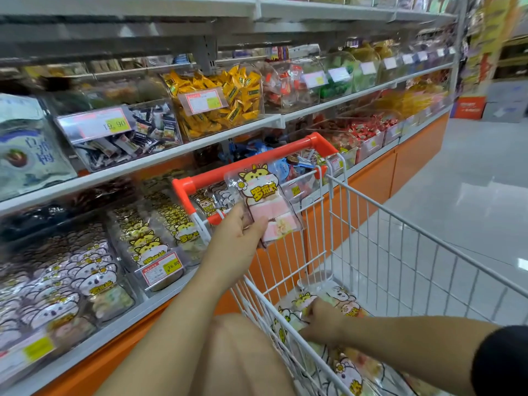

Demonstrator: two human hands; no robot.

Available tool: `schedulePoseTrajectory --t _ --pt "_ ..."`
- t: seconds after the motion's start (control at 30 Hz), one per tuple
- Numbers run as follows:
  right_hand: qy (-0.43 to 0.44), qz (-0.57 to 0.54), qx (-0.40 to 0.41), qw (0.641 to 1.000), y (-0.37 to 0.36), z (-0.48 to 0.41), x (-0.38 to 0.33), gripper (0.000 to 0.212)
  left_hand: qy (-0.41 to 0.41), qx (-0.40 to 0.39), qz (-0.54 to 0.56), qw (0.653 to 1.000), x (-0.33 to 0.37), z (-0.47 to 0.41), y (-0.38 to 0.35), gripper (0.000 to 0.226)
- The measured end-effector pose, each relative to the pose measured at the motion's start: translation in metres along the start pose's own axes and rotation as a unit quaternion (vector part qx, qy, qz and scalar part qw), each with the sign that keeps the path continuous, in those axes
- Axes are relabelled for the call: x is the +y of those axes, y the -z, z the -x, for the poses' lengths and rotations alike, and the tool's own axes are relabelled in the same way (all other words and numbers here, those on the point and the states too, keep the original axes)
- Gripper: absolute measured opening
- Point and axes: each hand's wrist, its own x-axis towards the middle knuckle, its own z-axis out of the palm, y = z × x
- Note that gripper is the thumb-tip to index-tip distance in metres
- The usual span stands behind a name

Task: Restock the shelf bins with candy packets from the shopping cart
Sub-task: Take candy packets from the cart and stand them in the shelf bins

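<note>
Pink-and-clear film candy packet (pixel 270 212), cat print facing up, is off the heap and held in the air against the orange cart handle (pixel 251 165), at 12 o'clock of the left hand (pixel 238 241). Left grip: thumb over the packet's lower face, fingers behind it, pinching the bottom edge only, so the top hangs free. Right hand (pixel 324 322) is down in the shopping cart (pixel 400 252) at 4 o'clock of the left, fingers curled into the heap of packets (pixel 351 364); cannot tell whether that grip has closed on 1 yet. Judged step: carry the held packet to its bin. The matching cat-print bin (pixel 187 260), with the red price label (pixel 163 268), lies at 9 o'clock of the left hand, on the low shelf. Note for doing it well: clear the handle first, then swing toward 9 o'clock. Stand the packet print-forward in line with the row, behind the front ones. Check the pink filling against the bin's stock, which looks paler; blur prevents certainty.
</note>
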Motion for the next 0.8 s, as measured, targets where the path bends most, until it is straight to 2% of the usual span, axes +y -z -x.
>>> schedulePoseTrajectory --t 0.07,0.17,0.3,0.33,0.4,0.63,0.7,0.8 --pt "0.011 -0.061 0.009 0.998 0.019 -0.001 -0.004 0.032 0.001 0.0 0.001 1.0 -0.001 -0.001 0.001 0.027" --pt "0.016 -0.128 0.051 0.99 0.049 -0.001 -0.001 0.023 -0.002 0.005 0.0 1.0 -0.003 -0.001 0.001 0.028" --pt "-0.042 -0.058 0.019 0.997 0.049 -0.003 0.019 0.025 -0.007 0.015 -0.003 1.0 -0.003 0.0 -0.001 0.027" --pt "-0.052 -0.036 0.008 0.998 0.045 -0.007 0.023 0.029 -0.006 0.016 -0.002 1.0 -0.003 0.0 -0.002 0.027" --pt "-0.059 -0.014 0.007 0.998 0.038 -0.009 0.023 0.048 -0.005 0.016 0.002 1.0 -0.004 0.001 -0.002 0.029" --pt "-0.046 -0.016 0.008 0.999 0.035 -0.001 0.002 0.086 -0.004 0.014 0.016 1.0 -0.004 0.001 -0.002 0.029" --pt "-0.033 -0.021 0.004 0.999 0.045 0.007 -0.005 0.093 -0.003 0.012 0.019 1.0 -0.005 0.001 -0.003 0.029" --pt "-0.018 -0.1 0.017 0.995 0.079 0.035 -0.019 0.093 0.004 0.019 0.03 0.999 -0.002 0.003 -0.002 0.031"
